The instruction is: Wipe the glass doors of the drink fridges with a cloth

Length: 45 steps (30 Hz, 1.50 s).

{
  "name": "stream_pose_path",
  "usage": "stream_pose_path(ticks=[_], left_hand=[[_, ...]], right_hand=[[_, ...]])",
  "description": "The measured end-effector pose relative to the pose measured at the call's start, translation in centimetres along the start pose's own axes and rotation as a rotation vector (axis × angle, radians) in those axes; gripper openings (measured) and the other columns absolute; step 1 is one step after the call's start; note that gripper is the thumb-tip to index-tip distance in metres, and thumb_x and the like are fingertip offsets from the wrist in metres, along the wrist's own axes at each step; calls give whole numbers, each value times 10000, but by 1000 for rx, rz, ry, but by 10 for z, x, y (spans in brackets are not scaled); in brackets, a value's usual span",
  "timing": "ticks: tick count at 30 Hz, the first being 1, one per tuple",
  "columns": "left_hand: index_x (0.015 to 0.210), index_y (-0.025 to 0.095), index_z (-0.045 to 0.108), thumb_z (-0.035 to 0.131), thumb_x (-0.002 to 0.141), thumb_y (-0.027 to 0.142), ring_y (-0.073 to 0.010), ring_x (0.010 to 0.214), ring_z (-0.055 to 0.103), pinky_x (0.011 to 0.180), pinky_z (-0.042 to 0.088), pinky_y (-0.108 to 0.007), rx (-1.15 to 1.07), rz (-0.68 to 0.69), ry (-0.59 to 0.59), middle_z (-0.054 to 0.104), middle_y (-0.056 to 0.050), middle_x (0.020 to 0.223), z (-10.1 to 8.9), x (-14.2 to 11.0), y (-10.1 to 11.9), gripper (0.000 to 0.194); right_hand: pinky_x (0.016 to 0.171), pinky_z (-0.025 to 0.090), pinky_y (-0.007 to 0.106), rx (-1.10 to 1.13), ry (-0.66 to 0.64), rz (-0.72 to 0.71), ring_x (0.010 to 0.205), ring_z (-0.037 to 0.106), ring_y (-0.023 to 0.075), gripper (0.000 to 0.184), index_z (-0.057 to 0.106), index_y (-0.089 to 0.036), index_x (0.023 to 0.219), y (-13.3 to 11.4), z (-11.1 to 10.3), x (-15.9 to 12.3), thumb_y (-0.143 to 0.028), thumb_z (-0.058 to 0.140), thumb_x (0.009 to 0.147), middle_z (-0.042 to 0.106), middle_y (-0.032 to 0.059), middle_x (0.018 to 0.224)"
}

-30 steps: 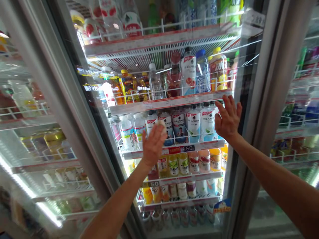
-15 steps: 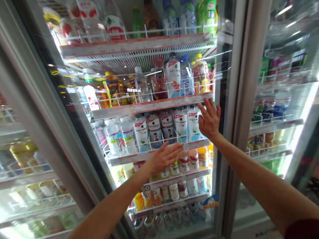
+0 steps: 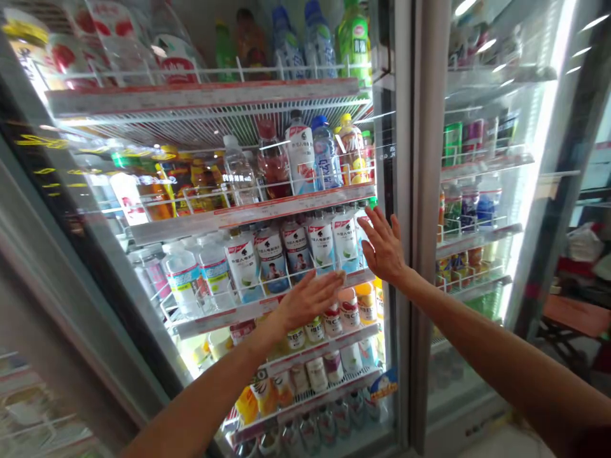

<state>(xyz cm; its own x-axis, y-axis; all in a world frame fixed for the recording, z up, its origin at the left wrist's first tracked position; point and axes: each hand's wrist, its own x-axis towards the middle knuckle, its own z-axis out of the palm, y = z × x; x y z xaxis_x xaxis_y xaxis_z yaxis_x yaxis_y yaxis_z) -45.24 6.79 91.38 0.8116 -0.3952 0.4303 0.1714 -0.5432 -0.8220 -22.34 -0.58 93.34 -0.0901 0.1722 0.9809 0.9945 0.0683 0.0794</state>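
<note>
My left hand (image 3: 310,299) is open and holds nothing, its fingers stretched out to the right. It is in front of the edge of a shelf (image 3: 248,305) bearing several white-labelled drink bottles (image 3: 323,238). My right hand (image 3: 383,249) is raised higher, at the right end of that row, with its fingers spread and nothing in them. Both hands are before the glass door of an upright drinks cooler; I cannot tell whether they touch the glass. Past the left fingertips, red-capped-looking pale bottles (image 3: 349,306) show on the shelf below.
A metal door frame (image 3: 422,159) runs upright right of my right hand. Beyond it another lit cooler section (image 3: 477,245) holds cans and bottles. More bottles (image 3: 300,152) fill the upper shelves. A reddish table (image 3: 575,316) stands at the far right.
The view has turned to the right, so the cooler sits farther left and more of the room shows at right. Both hands remain open, shifted slightly rightward against the shelves.
</note>
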Motion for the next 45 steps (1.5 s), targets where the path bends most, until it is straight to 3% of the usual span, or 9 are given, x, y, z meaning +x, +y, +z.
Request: stream_pose_path(ticks=[5,12,19,25,31,33,37,42,45], left_hand=[[1094,226,563,419,887,171,-138,1376,160,1149,-70,-440,80,-459,162,407,-10,1392,2,59,-39,258],[1188,204,526,404,893,208,-142,1373,151,1171,-28,-396,-6,41,20,394,1,1402,30,76,7,320],[1217,208,507,316,923,183,-165,1365,196,1133,-96,-463,-25,-438,149,354,-30,1421,22,143,-62,351],[1119,229,564,384,909,200,-94,1287,367,1156,-57,-353,-73,132,43,501,43,1318,40,142,-31,279],[1200,176,519,320,916,167,-219,1331,302,1115,-31,-558,12,-280,132,404,-65,1394,16,182,-99,346],[1177,193,540,330,914,173,-193,1324,318,1136,3,-523,16,-257,128,429,-37,1379,12,187,-103,337],[1141,247,564,374,900,181,-139,1296,364,1164,25,-444,38,56,36,487,31,1333,10,187,-111,314],[1167,236,552,361,889,154,-204,1295,371,1128,49,-548,88,-392,235,453,-24,1361,-12,205,-159,348],[1171,222,543,352,886,140,-194,1288,379,1128,80,-538,77,-340,218,467,-20,1350,-18,205,-162,352]], right_hand=[[1095,192,517,-71,67,74,1349,283,219,555,247,-293,1404,20,-17,-18,-224,377,869,351,62,1442],[1102,186,514,-97,-46,8,1351,276,226,577,240,-272,1408,35,-34,-37,-214,401,856,359,72,1436],[1100,208,506,-126,35,72,1349,282,227,607,235,-296,1409,56,-48,-46,-190,422,842,330,54,1453],[1102,210,505,-149,1,62,1349,282,231,620,205,-298,1419,60,-56,-55,-194,417,847,317,47,1459],[1093,241,516,-129,74,60,1352,274,226,655,143,-330,1428,56,-56,-25,-177,404,846,296,21,1468],[1094,242,521,-117,107,52,1349,282,228,666,135,-335,1429,53,-54,-14,-170,405,842,297,15,1468],[1099,234,527,-107,127,36,1346,288,234,663,120,-333,1432,51,-51,5,-186,399,849,297,16,1467],[1101,228,524,-109,166,26,1348,282,239,664,90,-329,1437,51,-44,36,-200,392,859,302,20,1465],[1090,236,531,-104,198,12,1350,277,245,677,71,-320,1440,47,-38,56,-197,398,859,305,31,1463]])
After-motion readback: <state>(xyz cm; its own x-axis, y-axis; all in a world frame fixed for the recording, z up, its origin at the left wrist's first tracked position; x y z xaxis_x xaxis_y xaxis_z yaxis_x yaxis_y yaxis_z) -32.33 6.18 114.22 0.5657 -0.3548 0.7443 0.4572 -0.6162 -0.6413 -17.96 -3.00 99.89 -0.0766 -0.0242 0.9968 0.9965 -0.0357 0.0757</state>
